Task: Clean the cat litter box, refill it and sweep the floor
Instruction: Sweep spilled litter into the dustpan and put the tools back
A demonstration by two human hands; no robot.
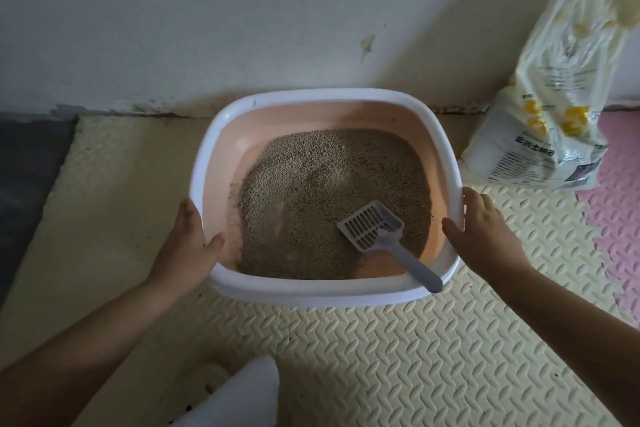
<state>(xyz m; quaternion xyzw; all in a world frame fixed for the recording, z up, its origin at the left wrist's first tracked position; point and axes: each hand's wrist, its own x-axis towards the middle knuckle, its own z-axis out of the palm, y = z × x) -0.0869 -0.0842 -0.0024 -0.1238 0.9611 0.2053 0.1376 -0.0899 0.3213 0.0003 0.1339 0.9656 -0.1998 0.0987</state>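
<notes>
The litter box (322, 99), white-rimmed with a peach inside, stands on the floor mat against the wall. Brown-grey litter (311, 191) fills its bottom, thinner at the near left. A grey slotted scoop (377, 232) lies in the litter at the near right, its handle resting over the front rim. My left hand (188, 243) grips the box's left rim, thumb inside the rim. My right hand (481, 229) grips the right rim, thumb over the inside edge. A white and yellow litter bag (554, 107) leans against the wall to the right of the box.
Cream foam floor mat (381, 357) covers the floor, with a pink mat tile (616, 204) at far right and a dark grey area (27, 163) at far left. A white sock or knee (249, 392) shows at the bottom. Small dark specks lie on the mat at bottom left.
</notes>
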